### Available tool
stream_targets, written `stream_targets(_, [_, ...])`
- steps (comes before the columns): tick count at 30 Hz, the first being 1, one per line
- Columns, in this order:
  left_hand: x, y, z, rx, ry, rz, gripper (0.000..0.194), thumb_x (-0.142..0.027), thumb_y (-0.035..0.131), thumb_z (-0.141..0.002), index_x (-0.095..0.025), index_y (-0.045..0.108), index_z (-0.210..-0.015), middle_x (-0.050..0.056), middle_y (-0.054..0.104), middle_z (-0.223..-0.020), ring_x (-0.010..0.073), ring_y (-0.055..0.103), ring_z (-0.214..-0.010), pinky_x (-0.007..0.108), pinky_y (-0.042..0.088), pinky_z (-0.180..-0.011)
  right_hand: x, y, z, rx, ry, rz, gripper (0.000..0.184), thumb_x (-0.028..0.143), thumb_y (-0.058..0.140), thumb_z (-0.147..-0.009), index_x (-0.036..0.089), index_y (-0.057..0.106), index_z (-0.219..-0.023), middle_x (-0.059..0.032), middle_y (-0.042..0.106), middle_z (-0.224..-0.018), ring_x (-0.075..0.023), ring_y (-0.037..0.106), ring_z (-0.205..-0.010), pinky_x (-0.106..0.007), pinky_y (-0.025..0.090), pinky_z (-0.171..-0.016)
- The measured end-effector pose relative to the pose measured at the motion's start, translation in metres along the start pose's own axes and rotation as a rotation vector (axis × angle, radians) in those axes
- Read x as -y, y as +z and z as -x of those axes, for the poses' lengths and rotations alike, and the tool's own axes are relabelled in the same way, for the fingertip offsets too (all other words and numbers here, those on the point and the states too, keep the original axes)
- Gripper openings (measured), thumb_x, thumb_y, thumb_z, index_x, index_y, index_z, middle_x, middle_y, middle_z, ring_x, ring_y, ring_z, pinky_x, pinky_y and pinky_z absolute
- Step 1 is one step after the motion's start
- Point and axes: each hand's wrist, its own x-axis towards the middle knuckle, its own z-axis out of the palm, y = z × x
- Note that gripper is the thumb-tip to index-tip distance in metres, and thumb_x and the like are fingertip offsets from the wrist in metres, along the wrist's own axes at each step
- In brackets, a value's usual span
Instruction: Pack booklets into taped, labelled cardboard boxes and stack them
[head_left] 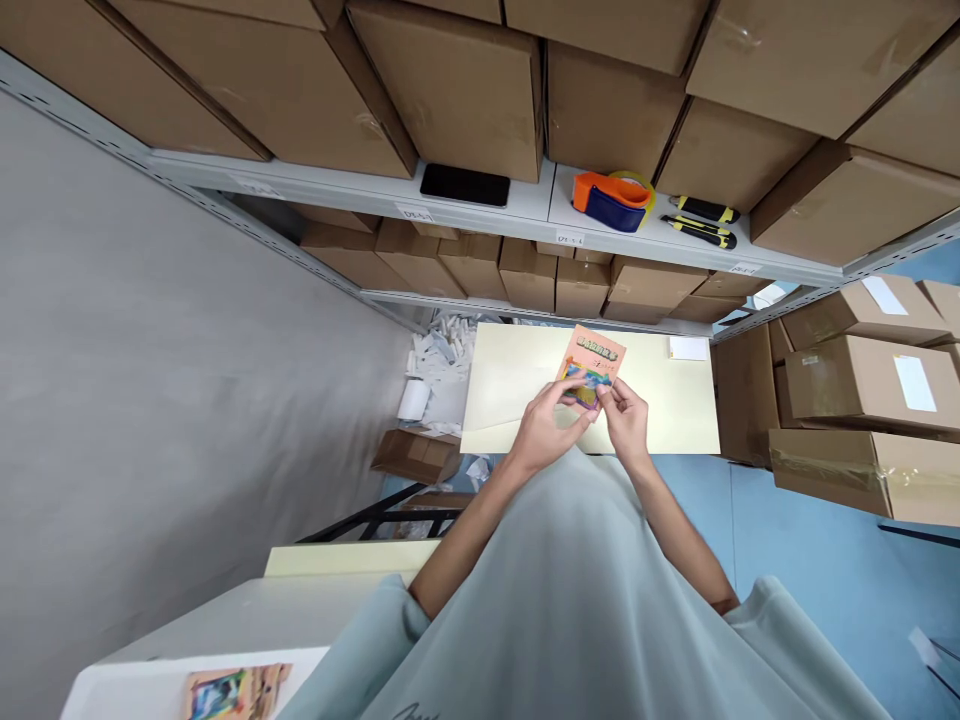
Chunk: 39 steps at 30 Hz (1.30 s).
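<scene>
Packet (592,362) up over the surface (506,385), gripped between left hand (551,422) and right hand (625,418), not yet let go! A similar packet (219,695) lies in the tray (112,690), untouched.

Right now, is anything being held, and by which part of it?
A pink packet, by its lower half, in the left hand and right hand.
</scene>
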Motion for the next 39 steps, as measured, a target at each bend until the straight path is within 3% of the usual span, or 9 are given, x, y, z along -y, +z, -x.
stream_targets(4, [0.018, -0.019, -0.014, -0.164, -0.104, -0.043, 0.045, -0.045, 0.072, -0.097, -0.018, 0.072, -0.134, 0.016, 0.074, -0.138, 0.0256, 0.072, -0.114, 0.036, 0.061, -0.089, -0.001, -0.019, -0.006, 0.077, 0.071, -0.088, 0.061, 0.074, 0.078, -0.088, 0.023, 0.078, -0.121, -0.0100, 0.084, -0.116, -0.0314, 0.079, -0.107, -0.044, 0.066, -0.095])
stream_targets(8, [0.033, -0.031, -0.021, 0.018, -0.261, 0.121, 0.045, -0.056, 0.075, -0.093, -0.017, 0.081, -0.114, 0.011, 0.082, -0.112, 0.0195, 0.072, -0.084, 0.031, 0.058, -0.075, -0.005, -0.029, -0.007, 0.122, 0.098, -0.152, 0.060, 0.071, 0.084, -0.083, 0.024, 0.080, -0.119, -0.0077, 0.084, -0.114, -0.0290, 0.079, -0.102, -0.043, 0.065, -0.096])
stream_targets(10, [0.034, -0.033, -0.021, 0.032, -0.265, 0.133, 0.043, -0.055, 0.079, -0.090, -0.017, 0.081, -0.111, 0.009, 0.082, -0.105, 0.0174, 0.069, -0.076, 0.031, 0.056, -0.072, -0.007, -0.032, -0.008, 0.136, 0.093, -0.117, 0.056, 0.070, 0.084, -0.084, 0.024, 0.082, -0.115, -0.0069, 0.084, -0.110, -0.0284, 0.079, -0.099, -0.043, 0.065, -0.094])
stream_targets(13, [0.028, -0.035, -0.020, -0.011, -0.156, 0.103, 0.031, -0.048, 0.079, -0.092, -0.020, 0.081, -0.107, 0.009, 0.082, -0.107, 0.0211, 0.073, -0.090, 0.034, 0.058, -0.081, -0.008, -0.035, -0.011, 0.142, 0.031, -0.057, 0.047, 0.068, 0.084, -0.086, 0.026, 0.085, -0.106, -0.0067, 0.085, -0.110, -0.0306, 0.078, -0.108, -0.047, 0.062, -0.102])
stream_targets(18, [0.017, -0.043, -0.021, -0.040, -0.002, 0.038, 0.020, -0.041, 0.072, -0.099, -0.025, 0.082, -0.102, 0.009, 0.083, -0.112, 0.0269, 0.074, -0.116, 0.047, 0.056, -0.109, -0.003, -0.038, -0.016, 0.209, -0.122, 0.024, 0.039, 0.068, 0.081, -0.090, 0.033, 0.087, -0.109, -0.0059, 0.073, -0.148, -0.0318, 0.059, -0.150, -0.053, 0.043, -0.130])
stream_targets(24, [0.031, -0.045, -0.016, -0.067, -0.042, 0.068, 0.021, -0.043, 0.075, -0.097, -0.024, 0.083, -0.100, 0.009, 0.084, -0.110, 0.0270, 0.076, -0.112, 0.047, 0.057, -0.109, -0.018, -0.031, -0.023, 0.213, -0.095, 0.051, 0.038, 0.064, 0.075, -0.097, 0.032, 0.085, -0.116, -0.0074, 0.076, -0.143, -0.0311, 0.066, -0.141, -0.051, 0.050, -0.123])
stream_targets(28, [0.067, -0.042, -0.005, -0.138, -0.259, 0.156, 0.034, -0.048, 0.078, -0.093, -0.019, 0.083, -0.110, 0.011, 0.082, -0.110, 0.0240, 0.077, -0.104, 0.039, 0.062, -0.098, -0.050, -0.014, -0.032, 0.154, 0.094, 0.079, 0.053, 0.067, 0.078, -0.089, 0.024, 0.081, -0.119, -0.0099, 0.083, -0.121, -0.0288, 0.076, -0.110, -0.042, 0.063, -0.095])
stream_targets(33, [0.130, -0.062, 0.013, -0.088, -0.574, 0.298, 0.056, -0.043, 0.078, -0.085, -0.016, 0.076, -0.133, 0.008, 0.078, -0.106, 0.0168, 0.074, -0.084, 0.029, 0.063, -0.076, -0.089, 0.027, -0.046, 0.224, 0.314, 0.080, 0.063, 0.066, 0.079, -0.082, 0.018, 0.076, -0.124, -0.0045, 0.082, -0.093, -0.0176, 0.070, -0.073, -0.028, 0.057, -0.059])
stream_targets(39, [0.213, -0.109, 0.008, -0.224, -0.725, 0.283, 0.061, -0.031, 0.077, -0.076, -0.016, 0.073, -0.135, 0.014, 0.075, -0.131, 0.0185, 0.075, -0.091, 0.031, 0.065, -0.076, -0.136, 0.106, -0.090, 0.391, 0.564, -0.018, 0.070, 0.045, 0.084, -0.080, 0.023, 0.065, -0.144, 0.0018, 0.079, -0.085, -0.0187, 0.079, -0.067, -0.026, 0.063, -0.058])
